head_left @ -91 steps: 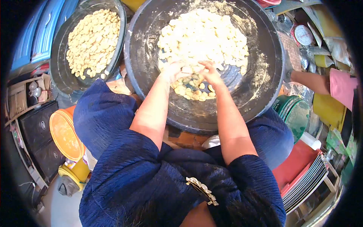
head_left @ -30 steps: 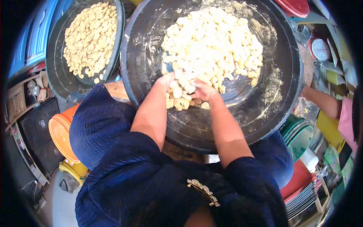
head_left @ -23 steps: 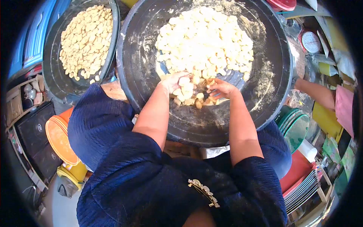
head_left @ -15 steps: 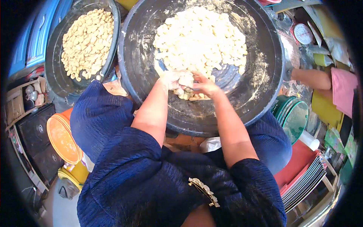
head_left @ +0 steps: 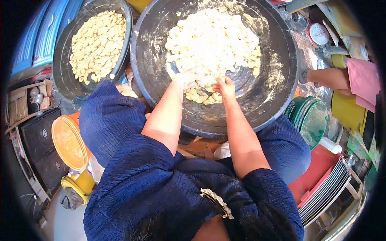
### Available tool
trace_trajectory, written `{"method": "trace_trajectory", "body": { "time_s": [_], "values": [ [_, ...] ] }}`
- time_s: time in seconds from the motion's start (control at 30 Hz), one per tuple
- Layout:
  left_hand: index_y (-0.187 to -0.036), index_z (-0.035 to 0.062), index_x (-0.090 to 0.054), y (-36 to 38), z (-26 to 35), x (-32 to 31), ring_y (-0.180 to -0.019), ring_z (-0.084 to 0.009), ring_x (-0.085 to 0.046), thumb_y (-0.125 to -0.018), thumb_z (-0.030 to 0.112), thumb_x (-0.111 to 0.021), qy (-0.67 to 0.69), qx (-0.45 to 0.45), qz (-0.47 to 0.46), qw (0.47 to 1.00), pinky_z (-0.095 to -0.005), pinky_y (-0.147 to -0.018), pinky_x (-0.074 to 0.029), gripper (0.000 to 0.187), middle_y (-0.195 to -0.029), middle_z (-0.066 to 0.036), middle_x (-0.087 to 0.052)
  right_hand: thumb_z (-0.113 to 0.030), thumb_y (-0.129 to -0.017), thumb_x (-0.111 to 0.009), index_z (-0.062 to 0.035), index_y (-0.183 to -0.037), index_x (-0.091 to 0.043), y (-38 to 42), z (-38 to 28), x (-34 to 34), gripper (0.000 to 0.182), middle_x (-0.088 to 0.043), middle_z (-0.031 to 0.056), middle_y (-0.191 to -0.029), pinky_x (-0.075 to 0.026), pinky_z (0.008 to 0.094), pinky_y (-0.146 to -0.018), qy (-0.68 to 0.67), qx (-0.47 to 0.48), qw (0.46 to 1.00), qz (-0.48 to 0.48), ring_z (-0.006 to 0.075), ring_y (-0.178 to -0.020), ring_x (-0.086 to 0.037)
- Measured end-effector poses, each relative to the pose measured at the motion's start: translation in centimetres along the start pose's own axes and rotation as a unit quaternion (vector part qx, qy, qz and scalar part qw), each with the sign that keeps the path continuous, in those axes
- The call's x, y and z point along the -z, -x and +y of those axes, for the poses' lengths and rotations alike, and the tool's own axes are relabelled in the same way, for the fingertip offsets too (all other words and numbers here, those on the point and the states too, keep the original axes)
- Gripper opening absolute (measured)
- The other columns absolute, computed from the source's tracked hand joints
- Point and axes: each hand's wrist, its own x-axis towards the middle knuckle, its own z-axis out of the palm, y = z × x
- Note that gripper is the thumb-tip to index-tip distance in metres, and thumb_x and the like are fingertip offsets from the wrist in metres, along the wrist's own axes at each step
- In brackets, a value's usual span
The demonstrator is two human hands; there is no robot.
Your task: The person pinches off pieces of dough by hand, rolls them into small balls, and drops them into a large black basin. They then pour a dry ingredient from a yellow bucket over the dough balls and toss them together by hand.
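A large round black basin sits in front of me between my knees. Across its middle spreads a heap of pale, flattish dough-like pieces, washed out by bright light. A smaller cluster of pieces lies nearer me, under my hands. My left hand is at the heap's near edge, its fingers curled in and blurred by glare; whatever they hold is hard to make out. Just right of it, my right hand is closed with the thumb against bent fingers. Anything pinched there is too small to name.
Left of the big basin, a second black basin holds tan pieces. An orange tub and a yellow pail stand at left, green tubs at right. Another person's bare limb reaches near the right rim. A dial scale stands beyond.
My hands have moved slightly apart, and the pale lump between them no longer shows. My right hand's fingers have curled closed. The whole view has shifted a little.
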Motion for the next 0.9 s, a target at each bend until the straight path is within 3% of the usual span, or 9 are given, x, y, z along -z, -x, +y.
{"method": "trace_trajectory", "body": {
  "time_s": [0.2,0.27,0.37,0.5,0.57,0.63,0.73,0.83,0.9],
  "values": [
    [-0.094,0.0036,-0.051,-0.2,0.1,0.3,-0.059,-0.0165,-0.051,-0.077,-0.003,-0.043,0.066,0.033,-0.007,0.997,-0.0346,-0.057,-0.048,0.020,-0.076,-0.007,-0.053,-0.008,-0.084,-0.053,-0.0071,-0.085,-0.052,-0.6,-0.5,0.6,0.003,-0.056,0.0065,-0.080,-0.049,0.0290,-0.060,-0.038,0.030,0.992,0.114,0.0172,-0.068,-0.059],
    [-0.091,0.0039,-0.051,-0.1,0.4,0.2,-0.058,-0.0162,-0.050,-0.077,-0.002,-0.043,0.044,0.028,0.014,0.999,-0.0338,-0.056,-0.046,0.017,-0.074,-0.007,-0.053,-0.004,-0.085,-0.048,-0.0079,-0.096,-0.052,-1.8,-0.3,0.8,0.012,-0.056,0.0095,-0.089,-0.050,0.0354,-0.067,-0.284,0.053,0.942,0.169,0.0227,-0.080,-0.058],
    [-0.087,0.0047,-0.051,0.5,1.3,0.2,-0.058,-0.0162,-0.050,-0.076,-0.001,-0.043,0.024,0.025,0.032,0.999,-0.0327,-0.055,-0.045,0.015,-0.072,-0.006,-0.052,-0.001,-0.085,-0.046,-0.0089,-0.102,-0.050,-2.9,-0.9,1.5,0.019,-0.055,0.0115,-0.092,-0.050,0.0403,-0.070,-0.399,0.041,0.879,0.258,0.0275,-0.086,-0.057],
    [-0.087,0.0058,-0.052,1.8,2.5,0.0,-0.063,-0.0176,-0.053,-0.075,0.000,-0.045,0.049,0.031,0.062,0.996,-0.0343,-0.062,-0.048,0.015,-0.074,-0.006,-0.053,-0.006,-0.088,-0.047,-0.0047,-0.098,-0.049,-3.3,-0.8,3.5,0.011,-0.056,0.0114,-0.092,-0.051,0.0399,-0.070,-0.409,0.016,0.901,0.148,0.0278,-0.087,-0.056],
    [-0.090,0.0053,-0.052,0.9,1.3,1.9,-0.068,-0.0195,-0.055,-0.076,0.001,-0.047,0.055,0.023,-0.004,0.998,-0.0368,-0.066,-0.050,0.016,-0.079,-0.008,-0.056,-0.013,-0.087,-0.052,-0.0042,-0.099,-0.052,-1.6,-2.8,2.2,0.015,-0.058,0.0091,-0.090,-0.050,0.0381,-0.071,-0.249,-0.057,0.956,0.147,0.0242,-0.091,-0.056],
    [-0.094,0.0048,-0.052,1.0,1.3,1.9,-0.073,-0.0214,-0.058,-0.076,0.001,-0.048,0.058,0.015,-0.069,0.996,-0.0394,-0.071,-0.051,0.018,-0.084,-0.009,-0.058,-0.023,-0.084,-0.059,-0.0048,-0.103,-0.052,-1.1,-2.8,0.9,0.027,-0.058,0.0073,-0.090,-0.050,0.0307,-0.066,0.152,-0.007,0.988,-0.001,0.0184,-0.080,-0.056],
    [-0.104,0.0032,-0.050,0.7,0.8,1.0,-0.084,-0.0264,-0.061,-0.076,0.001,-0.050,0.086,0.008,-0.110,0.990,-0.0416,-0.077,-0.051,0.028,-0.099,-0.013,-0.059,-0.015,-0.084,-0.058,-0.0025,-0.101,-0.053,0.2,-1.1,-2.2,0.022,-0.059,0.0079,-0.091,-0.051,0.0281,-0.064,-0.122,-0.081,0.983,-0.107,0.0183,-0.079,-0.059],
    [-0.111,0.0023,-0.046,0.9,0.8,1.3,-0.091,-0.0290,-0.060,-0.075,-0.002,-0.051,0.083,0.007,-0.141,0.986,-0.0403,-0.076,-0.052,0.036,-0.110,-0.015,-0.057,-0.008,-0.084,-0.057,-0.0018,-0.103,-0.051,-1.1,0.4,-2.4,0.022,-0.058,0.0115,-0.094,-0.052,0.0278,-0.065,-0.061,0.024,0.994,-0.088,0.0217,-0.082,-0.061],
    [-0.113,0.0029,-0.044,1.5,0.9,1.5,-0.093,-0.0291,-0.060,-0.075,-0.003,-0.050,0.067,0.018,-0.114,0.991,-0.0384,-0.075,-0.052,0.040,-0.111,-0.014,-0.056,-0.009,-0.086,-0.055,-0.0022,-0.097,-0.051,-1.0,-0.4,-1.7,0.014,-0.057,0.0145,-0.090,-0.053,0.0278,-0.060,-0.189,0.056,0.976,0.089,0.0215,-0.076,-0.059]
  ]
}}
